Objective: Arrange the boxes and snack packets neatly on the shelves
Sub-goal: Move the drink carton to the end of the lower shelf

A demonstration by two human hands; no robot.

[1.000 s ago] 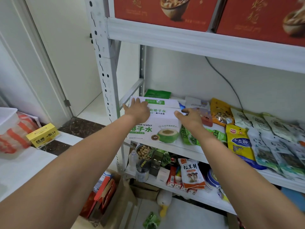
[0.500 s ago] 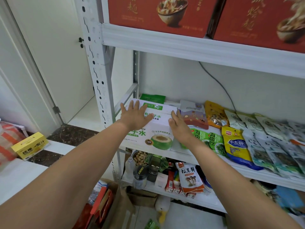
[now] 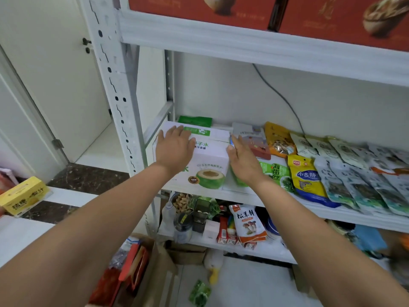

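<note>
A white coconut-water box (image 3: 210, 160) with a green coconut picture sits at the left end of the middle shelf (image 3: 345, 214). My left hand (image 3: 174, 147) lies flat on the box's top, fingers straight. My right hand (image 3: 242, 159) presses flat against the box's right side, fingers extended toward the back. A row of snack packets (image 3: 309, 173) lies on the shelf to the right of the box, and a green packet (image 3: 194, 121) stands behind it.
Red noodle boxes (image 3: 199, 6) fill the top shelf. The lower shelf (image 3: 254, 251) holds jars, peanuts and a mushroom packet (image 3: 245, 220). A yellow box (image 3: 23, 194) lies on the white counter at left. Bags and a green packet lie on the floor.
Both hands have slid further along the box toward the back of the shelf, and the box sits slightly deeper. The view has shifted right and down a little.
</note>
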